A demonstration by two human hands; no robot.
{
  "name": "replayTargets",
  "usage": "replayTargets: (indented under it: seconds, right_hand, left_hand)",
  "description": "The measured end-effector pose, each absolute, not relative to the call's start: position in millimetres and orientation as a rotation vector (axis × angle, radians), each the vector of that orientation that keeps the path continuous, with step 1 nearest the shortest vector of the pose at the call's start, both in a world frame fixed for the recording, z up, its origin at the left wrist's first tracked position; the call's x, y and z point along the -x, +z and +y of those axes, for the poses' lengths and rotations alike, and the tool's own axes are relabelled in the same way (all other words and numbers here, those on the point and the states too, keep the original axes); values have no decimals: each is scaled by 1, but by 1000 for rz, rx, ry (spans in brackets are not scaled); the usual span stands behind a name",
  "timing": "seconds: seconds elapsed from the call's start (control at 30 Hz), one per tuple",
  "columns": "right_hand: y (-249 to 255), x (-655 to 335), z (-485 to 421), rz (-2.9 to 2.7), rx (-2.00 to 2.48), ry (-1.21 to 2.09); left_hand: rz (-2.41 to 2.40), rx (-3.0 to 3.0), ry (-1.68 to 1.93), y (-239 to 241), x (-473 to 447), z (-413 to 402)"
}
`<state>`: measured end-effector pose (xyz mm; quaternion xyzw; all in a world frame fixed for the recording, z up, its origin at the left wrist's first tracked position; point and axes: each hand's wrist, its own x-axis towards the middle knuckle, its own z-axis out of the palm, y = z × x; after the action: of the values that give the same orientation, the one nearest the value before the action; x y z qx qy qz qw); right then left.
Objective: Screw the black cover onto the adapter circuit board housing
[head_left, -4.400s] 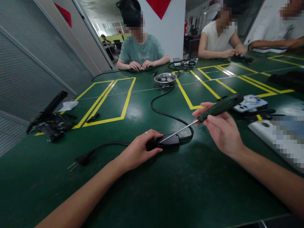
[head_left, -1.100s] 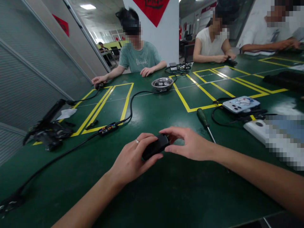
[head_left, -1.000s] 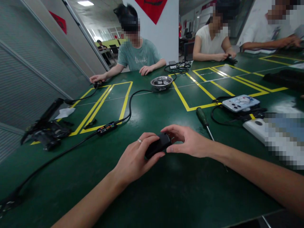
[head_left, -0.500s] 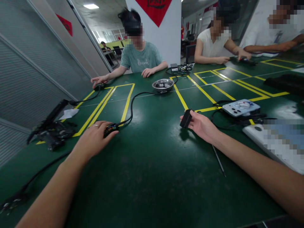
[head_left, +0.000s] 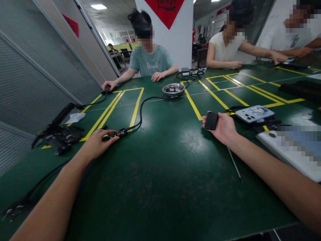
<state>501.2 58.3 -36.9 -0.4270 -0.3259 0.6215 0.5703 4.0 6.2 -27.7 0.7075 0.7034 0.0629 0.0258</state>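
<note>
Green is covering the wide, scuffed tabletop (head_left: pixel 155 187) in front of you. Your left hand (head_left: pixel 99 143) is gripping a narrow black module with orange and blue details (head_left: pixel 119 133), your thumb pressing along its near side and your fingers lying along its far side. This module is sitting at the left of the table, in line with a long black cord (head_left: pixel 140 115), which is curving away toward a shallow shiny metal bowl (head_left: pixel 173 95) at the far middle. Near you on the left, the cord is ending in a black plug with metal prongs (head_left: pixel 18 206). Your right hand (head_left: pixel 224 130) is turning its palm up and holding a small black rectangular shell (head_left: pixel 211 120) across the fingers, well apart from the module. Below your right wrist, a thin metal screwdriver shaft (head_left: pixel 235 165) is pointing toward you. Farther right, a pale phone with a picture on its back (head_left: pixel 255 113) is lying near a white device (head_left: pixel 278 147). At the far side, a person in a green T-shirt (head_left: pixel 152 60) is resting one hand on the tabletop.
</note>
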Motion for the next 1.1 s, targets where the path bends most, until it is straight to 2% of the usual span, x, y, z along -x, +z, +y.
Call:
replayTargets:
  seconds: [0.13,0.2,0.33,0.43,0.57,0.73,0.83,0.97,1.1]
  right_hand:
    - [-33,-508,71,-927,1058,1333]
    - [-32,-510,76,-1192,1141,1114]
    - [-40,-503,78,-1880,1295,448]
    - [-52,-496,74,-2221,1340,147]
    - [-53,-491,63,-2342,1364,49]
    - [-22,-459,34,-2517,1172,-162]
    - [-13,-401,16,-2710,903,-107]
    - [-24,-291,11,-2767,577,7]
    - [-43,-209,20,-2636,649,140]
  left_hand:
    - [2260,-2175,234,-23,-5,5]
    - [2313,-2175,264,-21,-7,3]
    - [2303,-2170,242,-18,-14,2]
    - [2244,-2166,199,-18,-18,2]
    - [2311,-2167,224,-15,-20,-1]
    - [2514,-2153,337,-9,-23,-10]
    - [2616,-2140,435,-8,-26,-13]
    - [2696,-2119,521,-10,-29,-14]
    - [2695,-2161,518,-14,-31,-16]
